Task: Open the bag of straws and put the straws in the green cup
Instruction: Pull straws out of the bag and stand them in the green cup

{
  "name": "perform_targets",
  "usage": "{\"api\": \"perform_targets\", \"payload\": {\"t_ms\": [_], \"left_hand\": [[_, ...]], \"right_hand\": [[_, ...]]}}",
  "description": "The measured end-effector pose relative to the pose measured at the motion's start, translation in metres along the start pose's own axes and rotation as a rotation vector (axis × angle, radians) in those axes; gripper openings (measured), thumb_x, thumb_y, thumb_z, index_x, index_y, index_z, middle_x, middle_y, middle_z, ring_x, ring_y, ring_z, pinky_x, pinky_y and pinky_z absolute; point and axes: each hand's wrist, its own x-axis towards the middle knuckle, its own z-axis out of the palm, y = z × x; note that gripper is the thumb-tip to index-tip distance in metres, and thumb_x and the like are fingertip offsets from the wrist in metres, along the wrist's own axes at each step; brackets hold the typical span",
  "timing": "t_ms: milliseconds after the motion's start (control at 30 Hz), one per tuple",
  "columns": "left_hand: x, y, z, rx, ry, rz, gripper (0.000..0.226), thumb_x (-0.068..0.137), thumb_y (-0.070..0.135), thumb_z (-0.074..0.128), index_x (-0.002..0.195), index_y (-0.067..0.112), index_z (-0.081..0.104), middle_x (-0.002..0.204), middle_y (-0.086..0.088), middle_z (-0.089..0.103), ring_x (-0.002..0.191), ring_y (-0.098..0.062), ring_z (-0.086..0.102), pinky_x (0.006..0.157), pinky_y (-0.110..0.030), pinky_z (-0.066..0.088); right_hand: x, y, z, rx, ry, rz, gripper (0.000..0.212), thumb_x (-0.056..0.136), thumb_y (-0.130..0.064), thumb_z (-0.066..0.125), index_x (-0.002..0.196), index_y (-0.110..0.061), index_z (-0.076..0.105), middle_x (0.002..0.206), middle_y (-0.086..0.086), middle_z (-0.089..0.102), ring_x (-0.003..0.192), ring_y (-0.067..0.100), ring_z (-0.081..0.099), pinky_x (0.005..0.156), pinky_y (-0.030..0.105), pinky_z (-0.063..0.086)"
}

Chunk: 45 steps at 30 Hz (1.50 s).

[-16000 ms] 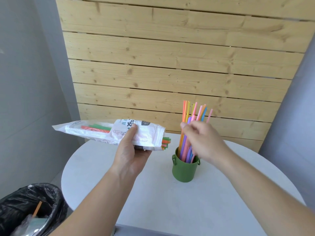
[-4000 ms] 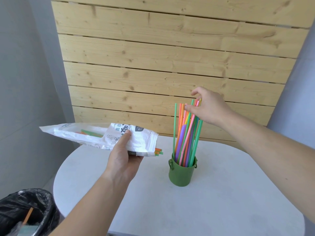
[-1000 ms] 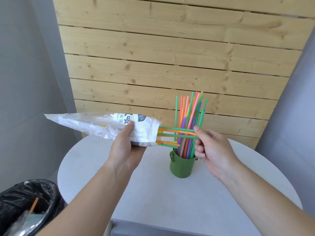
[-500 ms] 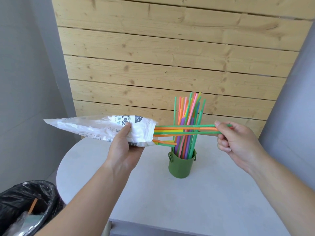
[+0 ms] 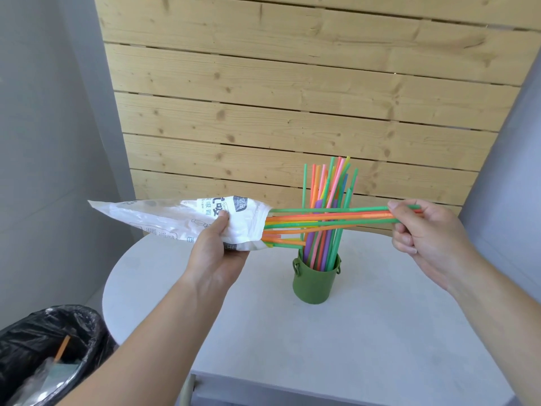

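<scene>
1. Your left hand (image 5: 216, 247) grips the bag (image 5: 175, 218) level above the table (image 5: 380, 332). Your right hand (image 5: 418, 230) pinches a bunch of straws (image 5: 336, 215) half out of its mouth.
2. This looks like the pulling-out step.
3. Next, free their tails, tip them upright and lower them into the green cup (image 5: 314, 284) on the table, among those already standing there.

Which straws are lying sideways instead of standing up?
The green and orange straws pinched by the right hand, sticking out of the bag; the rest stand in the green cup.
</scene>
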Motion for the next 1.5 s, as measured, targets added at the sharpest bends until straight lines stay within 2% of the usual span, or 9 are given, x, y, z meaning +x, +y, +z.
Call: {"api": "perform_targets", "payload": {"t_ms": [233,333,467,633,733,933,1067,1233,1500], "left_hand": [[0.002,0.005,-0.004,-0.013,-0.001,0.018,0.015,0.105,0.014,0.057,0.101,0.005,0.068,0.08,-0.004,0.079,0.069,-0.017,0.078,0.056,-0.029,0.061],[0.005,0.008,-0.007,-0.016,0.013,0.029,0.013,0.104,0.014,0.058,0.103,0.006,0.068,0.084,-0.004,0.079,0.078,-0.018,0.077,0.06,-0.031,0.062],[0.01,0.009,-0.01,-0.029,0.026,0.039,0.011,0.103,0.013,0.058,0.104,0.007,0.067,0.087,-0.003,0.078,0.086,-0.018,0.075,0.059,-0.03,0.061],[0.011,0.01,-0.01,-0.03,0.052,0.049,0.01,0.104,0.013,0.058,0.1,0.008,0.066,0.083,-0.002,0.076,0.081,-0.017,0.073,0.051,-0.025,0.056],[0.011,0.007,-0.009,-0.021,0.06,0.048,0.009,0.104,0.013,0.058,0.098,0.009,0.064,0.088,-0.002,0.072,0.075,-0.015,0.07,0.044,-0.021,0.049],[0.013,-0.001,-0.008,-0.006,0.046,0.041,0.008,0.103,0.014,0.059,0.103,0.009,0.066,0.09,-0.002,0.074,0.079,-0.016,0.073,0.048,-0.023,0.053],[0.012,-0.005,-0.007,0.013,0.034,0.034,0.011,0.103,0.014,0.059,0.101,0.008,0.068,0.085,-0.002,0.077,0.078,-0.016,0.075,0.053,-0.025,0.057],[0.01,-0.006,-0.007,0.031,0.03,0.037,0.011,0.103,0.015,0.06,0.1,0.008,0.068,0.08,-0.001,0.078,0.079,-0.016,0.076,0.055,-0.026,0.059],[0.008,-0.008,-0.007,0.054,-0.006,0.031,0.013,0.103,0.016,0.059,0.097,0.009,0.068,0.079,-0.001,0.077,0.077,-0.017,0.076,0.06,-0.031,0.062]], "right_hand": [[0.002,0.001,-0.004,0.029,-0.008,0.023,0.014,0.098,-0.011,0.06,0.084,-0.009,0.058,0.058,0.002,0.04,0.04,0.01,0.03,0.038,0.02,0.022],[0.003,0.001,-0.01,0.025,-0.005,0.014,0.01,0.098,-0.011,0.06,0.089,-0.007,0.058,0.059,0.002,0.04,0.04,0.009,0.03,0.037,0.02,0.023],[0.006,-0.002,-0.024,-0.004,0.01,0.007,0.008,0.098,-0.011,0.06,0.092,-0.007,0.06,0.058,0.001,0.041,0.04,0.009,0.031,0.038,0.02,0.024],[0.008,-0.013,-0.056,-0.052,0.045,-0.002,0.012,0.098,-0.013,0.06,0.087,-0.009,0.06,0.062,0.002,0.04,0.041,0.009,0.032,0.037,0.02,0.024],[0.006,-0.016,-0.075,-0.123,0.056,-0.014,0.014,0.099,-0.013,0.058,0.088,-0.006,0.059,0.063,0.004,0.037,0.039,0.008,0.032,0.036,0.019,0.024],[-0.002,-0.018,-0.09,-0.322,0.05,0.007,0.015,0.099,-0.015,0.06,0.087,-0.006,0.062,0.063,0.006,0.038,0.04,0.011,0.032,0.036,0.018,0.026],[-0.002,-0.022,-0.082,-0.419,0.03,0.02,0.017,0.099,-0.014,0.06,0.085,-0.004,0.062,0.055,0.003,0.039,0.039,0.011,0.03,0.038,0.018,0.027],[0.007,-0.03,-0.074,-0.517,0.023,-0.018,0.018,0.095,-0.021,0.066,0.087,-0.005,0.067,0.058,0.005,0.044,0.045,0.017,0.031,0.052,0.027,0.027],[0.028,-0.051,-0.04,-0.705,-0.089,-0.074,0.017,0.09,-0.026,0.071,0.081,-0.012,0.068,0.046,-0.005,0.05,0.04,0.015,0.036,0.048,0.025,0.031]]}}
